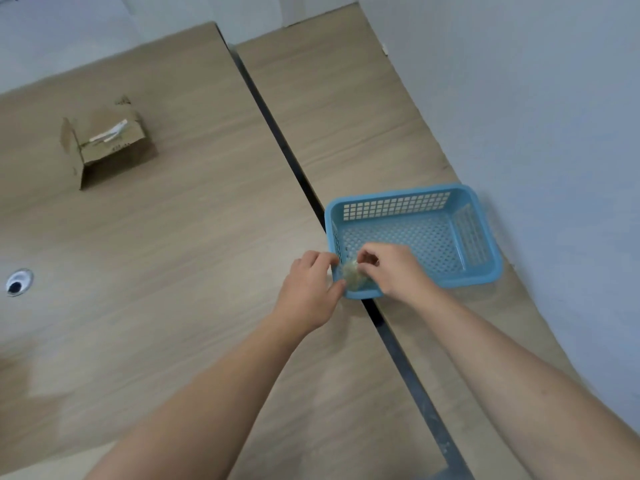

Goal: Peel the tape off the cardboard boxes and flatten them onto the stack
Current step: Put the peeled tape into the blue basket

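Two wood-grain tables against a pale wall (pixel 536 98); both hands on a tape wad at the basket corner.

Left table (pixel 173 237) and right table (pixel 346 116) sit side by side with a narrow dark gap (pixel 277 143) running diagonally between them; the right table's far edge meets the wall. Blue perforated basket (pixel 394 204) sits on the right table, its near-left corner over the gap. Cardboard box (pixel 110 147) stands on the left table, well apart from the hands, one end flap raised and pale strips across its top; bare tabletop lies between. Left hand (pixel 308 289), fingers curled, pinches the crumpled tape wad (pixel 353 273) from the left. Right hand (pixel 394 268), fingers curled, pinches it from above. The wad sits at the basket's near-left corner; whether it touches the rim, cannot tell. Round cable port (pixel 19 281) near the left table's left edge.
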